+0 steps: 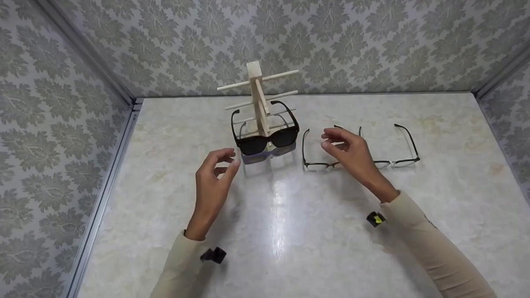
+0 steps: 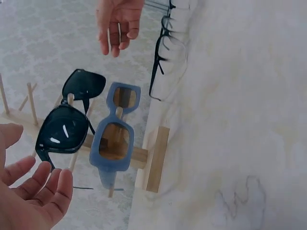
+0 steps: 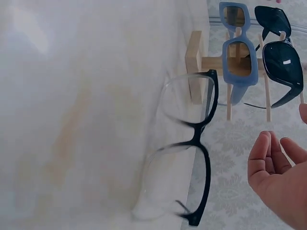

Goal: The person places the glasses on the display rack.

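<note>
A wooden eyewear stand (image 1: pixel 254 70) with several pegs carries two pairs of sunglasses. Black sunglasses (image 1: pixel 252 146) rest on a peg above blue-framed sunglasses (image 2: pixel 114 141) with brown lenses. My left hand (image 1: pixel 213 179) is just left of the black sunglasses, fingers loosely bent, holding nothing. To the right of the stand, my right hand (image 1: pixel 351 152) hovers over the eyeglasses with bent fingers and nothing in them. Two pairs of clear eyeglasses stand side by side on the table: one pair (image 3: pixel 197 132) nearer the stand, the other (image 1: pixel 413 159) farther right. My right hand partly hides them in the head view.
The pale marbled tabletop (image 1: pixel 304 253) is bounded by patterned walls (image 1: pixel 331 41) at the back and sides. A metal rail (image 1: pixel 104 207) runs along the left edge. Upper pegs (image 1: pixel 284 74) of the stand stick out to both sides.
</note>
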The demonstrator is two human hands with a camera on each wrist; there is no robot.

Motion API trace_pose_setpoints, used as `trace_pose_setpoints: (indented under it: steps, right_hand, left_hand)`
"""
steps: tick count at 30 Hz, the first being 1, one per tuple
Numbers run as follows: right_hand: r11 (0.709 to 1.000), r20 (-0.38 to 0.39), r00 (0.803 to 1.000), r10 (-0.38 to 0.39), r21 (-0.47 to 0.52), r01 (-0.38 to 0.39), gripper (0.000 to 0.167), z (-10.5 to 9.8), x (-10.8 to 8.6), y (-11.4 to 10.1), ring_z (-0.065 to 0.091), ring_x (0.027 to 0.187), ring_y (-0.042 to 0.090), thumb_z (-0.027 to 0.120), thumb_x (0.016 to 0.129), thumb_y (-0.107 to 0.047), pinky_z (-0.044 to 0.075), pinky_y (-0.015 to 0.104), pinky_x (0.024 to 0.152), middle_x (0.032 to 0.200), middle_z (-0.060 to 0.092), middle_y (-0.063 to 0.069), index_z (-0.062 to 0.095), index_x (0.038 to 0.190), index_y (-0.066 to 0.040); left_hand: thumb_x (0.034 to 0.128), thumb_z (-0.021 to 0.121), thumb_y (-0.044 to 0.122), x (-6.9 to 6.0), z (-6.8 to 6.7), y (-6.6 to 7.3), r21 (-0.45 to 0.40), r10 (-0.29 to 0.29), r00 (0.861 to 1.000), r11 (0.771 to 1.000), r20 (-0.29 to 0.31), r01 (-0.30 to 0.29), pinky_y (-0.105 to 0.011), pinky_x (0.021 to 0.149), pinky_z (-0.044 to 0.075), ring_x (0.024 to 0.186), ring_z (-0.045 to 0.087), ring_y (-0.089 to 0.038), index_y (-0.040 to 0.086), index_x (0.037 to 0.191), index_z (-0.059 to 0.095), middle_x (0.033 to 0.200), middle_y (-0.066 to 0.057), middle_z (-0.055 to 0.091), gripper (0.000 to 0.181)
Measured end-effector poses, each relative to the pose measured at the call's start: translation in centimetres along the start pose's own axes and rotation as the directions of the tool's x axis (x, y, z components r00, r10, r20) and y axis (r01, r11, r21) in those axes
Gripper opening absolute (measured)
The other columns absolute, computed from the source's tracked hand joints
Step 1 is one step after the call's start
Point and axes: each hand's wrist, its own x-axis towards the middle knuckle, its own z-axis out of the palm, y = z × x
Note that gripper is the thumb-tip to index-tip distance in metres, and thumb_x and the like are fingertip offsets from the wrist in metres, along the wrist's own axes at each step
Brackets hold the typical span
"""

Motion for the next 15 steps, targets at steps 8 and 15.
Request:
trace_pose_setpoints:
  steps: [8, 15]
  right_hand:
    - [0.999, -0.086, 0.996, -0.018, -0.048, 0.014, 0.038, -1.7, -2.9, 0.9, 0.069, 0.122, 0.029, 0.079, 0.104, -0.01, 0.053, 0.019, 0.095, 0.133, 0.073, 0.02, 0.071, 0.141, -0.001]
    - [0.99, -0.202, 0.979, -0.002, -0.14, -0.027, 0.035, -2.4, -5.2, 1.5, 0.072, 0.115, 0.031, 0.081, 0.101, -0.005, 0.053, 0.017, 0.09, 0.128, 0.075, 0.019, 0.075, 0.135, -0.001]
  left_hand:
    - [0.1043, 0.079, 0.012, -1.8, 2.3, 0.8, -0.052, 0.056, 0.993, 0.997, 0.105, -0.051, -0.038, 0.091, 0.062, 0.114, 0.07, -0.026, -0.001, 0.131, 0.073, 0.126, -0.016, 0.073, 0.03]
    - [0.1062, 0.078, 0.019, -2.5, 5.1, 0.1, -0.05, 0.015, 0.977, 0.999, 0.213, -0.005, -0.041, 0.092, 0.063, 0.116, 0.07, -0.022, 0.01, 0.136, 0.073, 0.13, -0.008, 0.073, 0.031]
